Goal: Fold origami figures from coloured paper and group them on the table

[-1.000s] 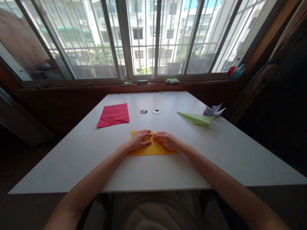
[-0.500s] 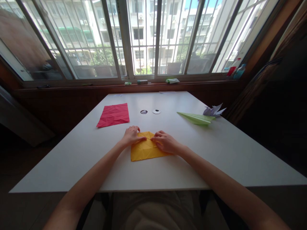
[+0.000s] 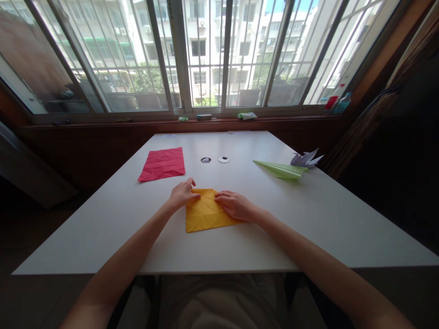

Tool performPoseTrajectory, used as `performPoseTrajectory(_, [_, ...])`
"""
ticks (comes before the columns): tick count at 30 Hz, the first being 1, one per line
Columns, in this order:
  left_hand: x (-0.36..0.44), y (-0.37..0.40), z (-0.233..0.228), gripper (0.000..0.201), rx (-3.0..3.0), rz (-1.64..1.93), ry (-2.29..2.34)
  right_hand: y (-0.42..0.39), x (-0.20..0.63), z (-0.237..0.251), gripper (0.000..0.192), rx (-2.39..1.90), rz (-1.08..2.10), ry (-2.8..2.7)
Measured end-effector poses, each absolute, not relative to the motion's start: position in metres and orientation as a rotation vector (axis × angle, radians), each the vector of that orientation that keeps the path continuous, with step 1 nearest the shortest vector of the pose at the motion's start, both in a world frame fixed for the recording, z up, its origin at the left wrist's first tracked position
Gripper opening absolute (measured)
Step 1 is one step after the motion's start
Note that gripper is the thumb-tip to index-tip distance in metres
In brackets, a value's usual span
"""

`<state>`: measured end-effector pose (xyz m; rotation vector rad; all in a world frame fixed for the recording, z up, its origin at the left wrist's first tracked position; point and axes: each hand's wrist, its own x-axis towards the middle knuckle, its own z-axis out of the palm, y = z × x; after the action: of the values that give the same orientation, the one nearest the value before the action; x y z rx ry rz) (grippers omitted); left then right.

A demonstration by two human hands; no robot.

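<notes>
the person sits at a wide white table [image 3: 308,214] under a barred window, both bare forearms stretched out over it. between the hands lies a creased square sheet of yellow-orange paper [image 3: 205,215], flat on the tabletop near the front middle, its near edge well back from the table's front edge.

the left hand [image 3: 181,194] sits at the sheet's far left corner, fingers curled in together, with the fingertips at the paper's edge; whether they pinch the corner or only press on it i cannot tell from here. the right hand [image 3: 235,205] lies palm down over the sheet's right side, fingers held close together and stretched flat, pointing left across the paper and pressing it to the table. the two hands are near each other but not touching, with a strip of yellow showing between them.

further back on the left lies a crumpled rectangular sheet of red paper [image 3: 162,164], flat and well apart from the yellow one. two small round holes [image 3: 215,159] sit in the tabletop behind the hands. over on the right rests a folded light-green paper plane [image 3: 280,168], and just beyond its tail a folded pale-lilac paper shape [image 3: 305,158] with pointed flaps, the two touching or nearly so.
</notes>
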<state>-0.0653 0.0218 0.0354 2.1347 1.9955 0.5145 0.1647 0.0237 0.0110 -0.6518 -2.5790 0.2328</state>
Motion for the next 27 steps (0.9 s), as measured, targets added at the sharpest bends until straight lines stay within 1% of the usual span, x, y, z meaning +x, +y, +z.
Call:
performPoseTrajectory(4, [-0.058, 0.021, 0.037, 0.023, 2.148, 0.907, 1.876, 0.024, 0.164, 0.012, 0.032, -0.685, 0.192, -2.591])
performPoseTrajectory(7, [-0.047, 0.015, 0.035, 0.012, 2.276, 1.042, 1.518, 0.026, 0.164, 0.014, 0.033, -0.672, 0.220, -2.606])
performPoseTrajectory(10, [-0.038, 0.008, 0.031, 0.018, 2.448, 0.955, 1.288, 0.029, 0.167, 0.016, 0.031, -0.653, 0.271, -2.600])
performPoseTrajectory(13, [-0.034, 0.004, 0.026, 0.023, 2.578, 0.806, 1.203, 0.034, 0.170, 0.016, 0.030, -0.657, 0.315, -2.593])
performPoseTrajectory(17, [-0.034, 0.006, 0.020, 0.025, 2.680, 0.667, 1.116, 0.039, 0.176, 0.013, 0.030, -0.701, 0.343, -2.572])
performPoseTrajectory(27, [-0.031, -0.001, 0.027, 0.030, 2.767, 0.584, 1.005, 0.039, 0.179, 0.012, 0.031, -0.740, 0.338, -2.577])
